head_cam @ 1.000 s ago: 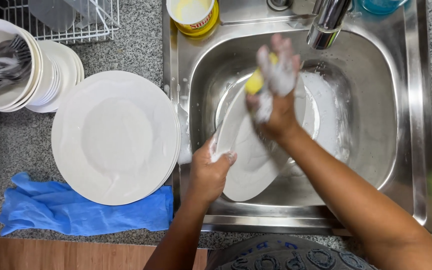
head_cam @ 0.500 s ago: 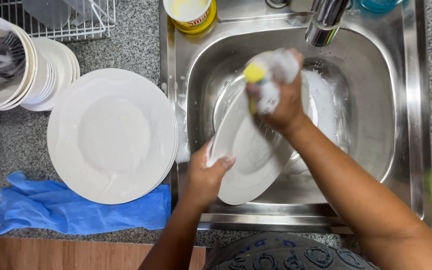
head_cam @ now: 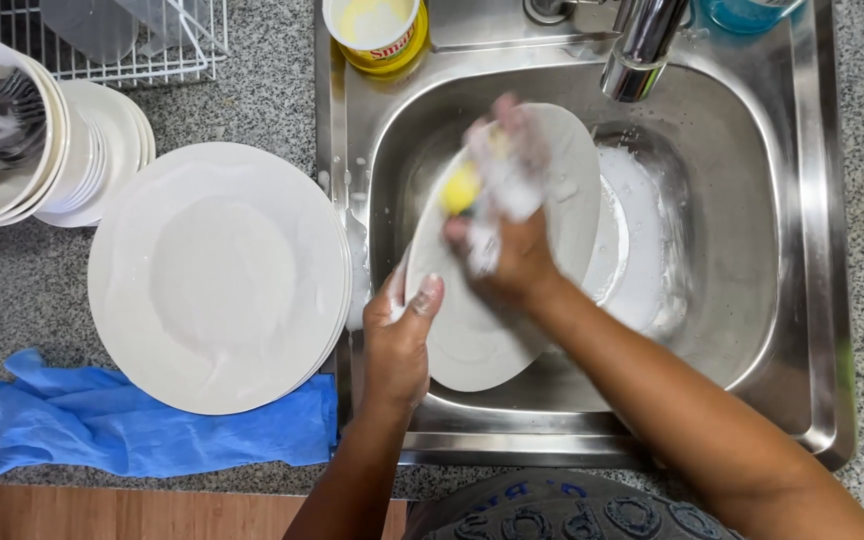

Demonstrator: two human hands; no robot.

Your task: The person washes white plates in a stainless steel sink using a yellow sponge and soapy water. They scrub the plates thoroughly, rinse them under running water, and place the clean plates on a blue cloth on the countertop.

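Head view: left hand (head_cam: pixel 399 345) gripped the lower-left rim of a white plate (head_cam: pixel 497 330), thumb on its face, fingers closed around the edge. The plate was tilted inside the steel sink (head_cam: pixel 812 250), toward the sink's left wall, lower edge near the front wall. Right hand (head_cam: pixel 507 235) was blurred and soapy, pressed on the plate's upper face, fingers closed on a yellow sponge (head_cam: pixel 460 187). More soapy white dishes (head_cam: pixel 642 250) lay behind the plate at the basin's middle. Faucet (head_cam: pixel 642 45) hung over the sink's back edge; a yellow tub of dish soap (head_cam: pixel 377 35) sat on the sink's back-left corner. On the granite counter (head_cam: pixel 252 95) just left of the sink: a stack of large white plates (head_cam: pixel 217 275), its right edge touching the sink rim. Blue cloth (head_cam: pixel 142 425) lay along the counter's front edge, partly under that stack. Stacked bowls with cutlery (head_cam: pixel 2 130) at the counter's left edge, wire rack (head_cam: pixel 122 40) at the back-left corner
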